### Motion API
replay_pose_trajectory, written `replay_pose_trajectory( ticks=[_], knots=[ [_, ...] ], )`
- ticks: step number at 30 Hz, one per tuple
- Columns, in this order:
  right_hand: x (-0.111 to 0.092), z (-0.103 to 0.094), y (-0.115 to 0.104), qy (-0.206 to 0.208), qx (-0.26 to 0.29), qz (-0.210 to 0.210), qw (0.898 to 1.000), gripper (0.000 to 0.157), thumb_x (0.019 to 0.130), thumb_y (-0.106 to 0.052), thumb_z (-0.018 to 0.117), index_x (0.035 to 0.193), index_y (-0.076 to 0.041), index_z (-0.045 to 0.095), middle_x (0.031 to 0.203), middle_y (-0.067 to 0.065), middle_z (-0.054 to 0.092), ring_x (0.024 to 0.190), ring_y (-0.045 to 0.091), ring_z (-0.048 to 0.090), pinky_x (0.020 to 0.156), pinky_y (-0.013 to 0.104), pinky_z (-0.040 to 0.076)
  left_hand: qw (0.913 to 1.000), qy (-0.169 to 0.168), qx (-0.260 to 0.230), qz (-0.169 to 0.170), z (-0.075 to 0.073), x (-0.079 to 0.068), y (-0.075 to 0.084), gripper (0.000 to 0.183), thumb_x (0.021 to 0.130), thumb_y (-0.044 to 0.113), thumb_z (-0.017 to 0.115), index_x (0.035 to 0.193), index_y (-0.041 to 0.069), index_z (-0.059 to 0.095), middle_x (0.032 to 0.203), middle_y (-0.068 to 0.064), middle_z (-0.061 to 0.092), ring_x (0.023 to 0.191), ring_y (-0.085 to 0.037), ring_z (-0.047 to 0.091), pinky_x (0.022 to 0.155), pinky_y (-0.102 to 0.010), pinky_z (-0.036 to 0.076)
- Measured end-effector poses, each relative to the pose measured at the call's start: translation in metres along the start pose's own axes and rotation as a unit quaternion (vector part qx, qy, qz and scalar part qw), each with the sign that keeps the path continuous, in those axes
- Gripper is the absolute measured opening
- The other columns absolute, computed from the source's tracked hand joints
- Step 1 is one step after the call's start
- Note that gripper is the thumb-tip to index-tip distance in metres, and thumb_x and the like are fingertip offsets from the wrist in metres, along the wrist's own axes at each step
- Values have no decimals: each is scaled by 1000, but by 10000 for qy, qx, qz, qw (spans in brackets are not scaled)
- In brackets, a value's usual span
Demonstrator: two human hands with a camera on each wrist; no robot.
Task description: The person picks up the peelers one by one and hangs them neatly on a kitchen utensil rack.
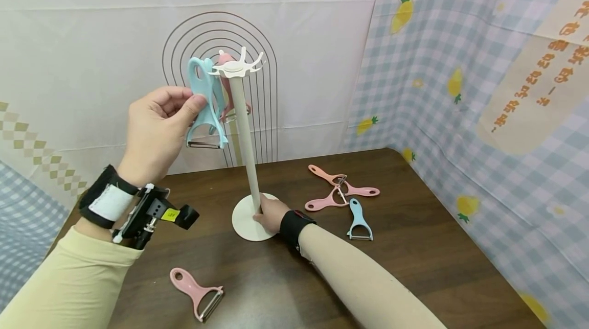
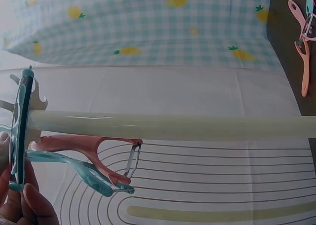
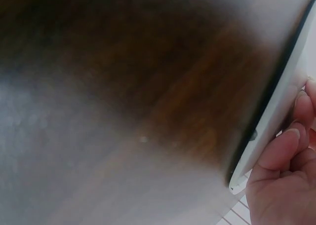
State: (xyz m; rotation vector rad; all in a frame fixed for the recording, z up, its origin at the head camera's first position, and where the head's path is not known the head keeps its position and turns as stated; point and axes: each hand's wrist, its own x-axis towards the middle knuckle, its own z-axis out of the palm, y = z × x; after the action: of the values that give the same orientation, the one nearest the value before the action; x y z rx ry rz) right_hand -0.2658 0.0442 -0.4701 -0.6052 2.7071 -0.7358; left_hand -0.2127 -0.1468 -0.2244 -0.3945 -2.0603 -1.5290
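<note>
A white hanging rack point(image 1: 244, 130) stands upright on a round base, with curved hooks around its top. My left hand point(image 1: 158, 124) pinches a light-blue peeler point(image 1: 209, 112) by its handle, beside the hooks and blade downward. In the left wrist view, this peeler shows edge-on against the rack's top. Behind it a pink peeler point(image 2: 81, 143) and another blue peeler point(image 2: 86, 173) hang along the post. Down at the base, my right hand point(image 1: 272, 212) holds the rack near the foot of the post; the right wrist view shows curled fingers point(image 3: 281, 148) at the base's edge.
On the brown table point(image 1: 285, 278), right of the rack, several pink and peach peelers point(image 1: 324, 204) lie with heads together, and a blue peeler point(image 1: 359, 214) lies close by. A single pink peeler point(image 1: 190, 285) is near the front. Printed cloth point(image 1: 317, 63) hangs behind.
</note>
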Motion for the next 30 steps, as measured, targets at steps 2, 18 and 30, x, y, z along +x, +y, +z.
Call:
replay_pose_trajectory(
  ticks=[2,18,30],
  knots=[
    [0,-1,-1,-14,-11,22,10000,51,95,-22,63,138,-4,42,117,11,64,105,16,59,91,29,44,10000,0,-20,5,0,0,0,27,88,26,72,103,3,68,86,-3,71,72,-11,66,63,-18,51],
    [3,6,5,106,-100,-144,9998,49,95,-22,65,135,-4,43,113,11,65,102,16,61,88,30,46,9995,-180,170,194,3,-1,-3,23,92,22,69,101,2,68,83,-2,69,68,-11,61,57,-18,47],
    [7,9,12,208,-21,-231,9995,48,94,-21,66,132,-3,45,108,11,66,100,17,61,87,31,46,9958,-65,846,341,3,-1,-4,28,94,27,65,107,4,72,83,1,69,67,-12,56,53,-19,41]
  ],
)
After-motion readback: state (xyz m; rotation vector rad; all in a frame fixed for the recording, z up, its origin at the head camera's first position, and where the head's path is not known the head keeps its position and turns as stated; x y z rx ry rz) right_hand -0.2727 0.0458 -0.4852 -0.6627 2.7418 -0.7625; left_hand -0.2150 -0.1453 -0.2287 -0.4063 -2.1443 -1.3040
